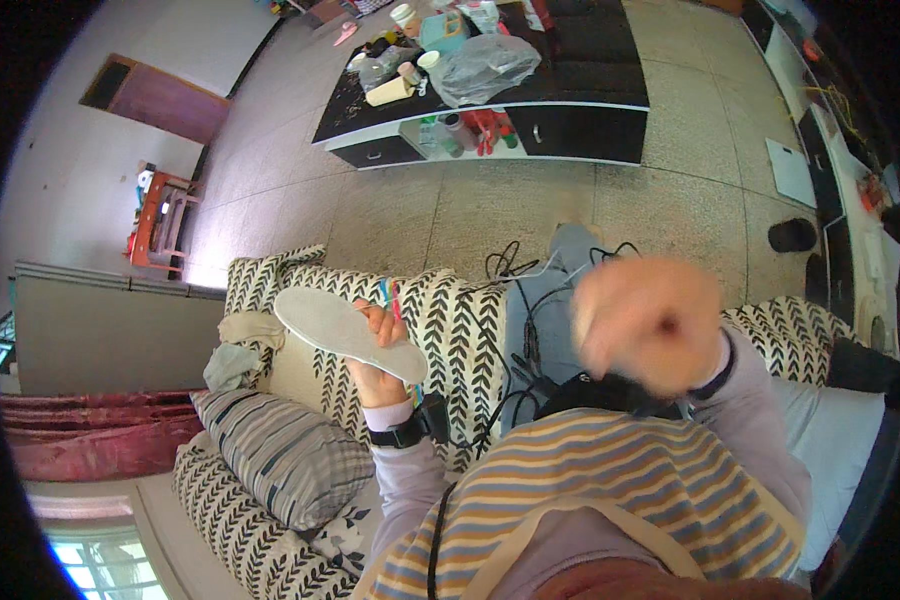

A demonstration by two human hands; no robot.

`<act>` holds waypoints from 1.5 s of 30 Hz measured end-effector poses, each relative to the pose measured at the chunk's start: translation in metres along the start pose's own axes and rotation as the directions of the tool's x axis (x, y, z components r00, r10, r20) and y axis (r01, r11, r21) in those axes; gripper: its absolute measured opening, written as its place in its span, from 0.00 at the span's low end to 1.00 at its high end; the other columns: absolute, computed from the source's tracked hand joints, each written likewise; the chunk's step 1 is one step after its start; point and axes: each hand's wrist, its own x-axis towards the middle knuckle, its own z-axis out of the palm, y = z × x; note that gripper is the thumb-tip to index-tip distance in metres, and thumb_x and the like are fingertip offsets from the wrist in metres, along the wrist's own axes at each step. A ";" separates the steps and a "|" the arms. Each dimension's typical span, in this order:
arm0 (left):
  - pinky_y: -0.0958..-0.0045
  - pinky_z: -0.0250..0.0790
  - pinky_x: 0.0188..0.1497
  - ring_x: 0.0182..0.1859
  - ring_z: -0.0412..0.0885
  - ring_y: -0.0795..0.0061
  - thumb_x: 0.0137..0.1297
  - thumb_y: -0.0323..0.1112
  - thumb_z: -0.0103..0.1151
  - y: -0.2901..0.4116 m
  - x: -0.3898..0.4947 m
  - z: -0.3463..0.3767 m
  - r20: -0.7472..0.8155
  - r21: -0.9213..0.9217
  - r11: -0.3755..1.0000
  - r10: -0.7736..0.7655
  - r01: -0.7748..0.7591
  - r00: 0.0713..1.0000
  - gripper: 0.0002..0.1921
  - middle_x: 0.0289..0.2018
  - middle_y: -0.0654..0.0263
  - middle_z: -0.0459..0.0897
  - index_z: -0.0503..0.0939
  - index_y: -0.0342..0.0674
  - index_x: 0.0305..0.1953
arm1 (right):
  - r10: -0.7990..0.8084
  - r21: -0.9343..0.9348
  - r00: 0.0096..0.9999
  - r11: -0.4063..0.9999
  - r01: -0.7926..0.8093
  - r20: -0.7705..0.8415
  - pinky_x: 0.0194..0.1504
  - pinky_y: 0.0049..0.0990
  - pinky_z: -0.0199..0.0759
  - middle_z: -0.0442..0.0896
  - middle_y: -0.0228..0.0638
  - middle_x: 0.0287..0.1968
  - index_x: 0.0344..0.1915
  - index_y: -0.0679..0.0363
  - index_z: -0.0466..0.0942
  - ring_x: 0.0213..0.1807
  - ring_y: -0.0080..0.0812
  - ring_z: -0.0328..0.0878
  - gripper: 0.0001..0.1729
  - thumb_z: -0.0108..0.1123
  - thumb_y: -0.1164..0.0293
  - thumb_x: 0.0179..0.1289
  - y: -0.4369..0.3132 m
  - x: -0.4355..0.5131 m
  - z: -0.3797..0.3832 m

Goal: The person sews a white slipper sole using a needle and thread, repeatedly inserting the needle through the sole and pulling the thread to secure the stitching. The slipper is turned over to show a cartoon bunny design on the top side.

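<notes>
My left hand (381, 352) grips a pale grey shoe insole (322, 319) near its narrower middle, with fingers over its edge. Thin blue and pink strands (395, 300) show beside that hand, against the patterned sofa cover. My right hand (649, 326) is raised over my lap at the right, blurred and close to the camera; its fingers and anything in them cannot be made out. Black cables (529, 330) lie across my legs between the two hands.
A striped pillow (285, 457) and crumpled cloths (232, 366) lie on the sofa at the left. Ahead stands a low black table (585, 67) bearing a plastic bag (487, 67) and containers. A dark slipper (792, 235) is on the floor at the right.
</notes>
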 end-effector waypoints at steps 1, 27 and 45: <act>0.76 0.59 0.31 0.24 0.62 0.78 0.74 0.38 0.48 -0.003 0.000 0.006 0.046 -0.005 0.999 -0.034 0.034 0.998 0.10 0.25 0.68 0.66 0.72 0.39 0.46 | -0.112 0.097 0.980 0.991 0.096 0.165 0.26 0.28 0.67 0.76 0.31 0.27 0.41 0.65 0.82 0.27 0.31 0.77 0.07 0.61 0.74 0.66 -0.003 0.008 0.011; 0.76 0.58 0.32 0.25 0.61 0.78 0.75 0.34 0.45 -0.007 -0.010 0.019 0.123 -0.043 0.997 -0.051 0.057 0.991 0.08 0.26 0.67 0.66 0.69 0.37 0.46 | -0.444 0.487 0.867 0.822 0.294 0.226 0.20 0.28 0.61 0.77 0.35 0.29 0.41 0.61 0.83 0.29 0.35 0.77 0.06 0.65 0.77 0.64 -0.011 0.012 0.052; 0.76 0.57 0.31 0.24 0.61 0.79 0.76 0.36 0.45 -0.012 -0.014 0.027 0.075 -0.046 0.998 -0.029 0.033 0.997 0.08 0.26 0.67 0.65 0.69 0.36 0.44 | -0.434 0.517 0.879 0.809 0.281 0.200 0.20 0.28 0.60 0.77 0.34 0.28 0.41 0.61 0.82 0.28 0.34 0.77 0.05 0.64 0.77 0.65 -0.011 0.011 0.060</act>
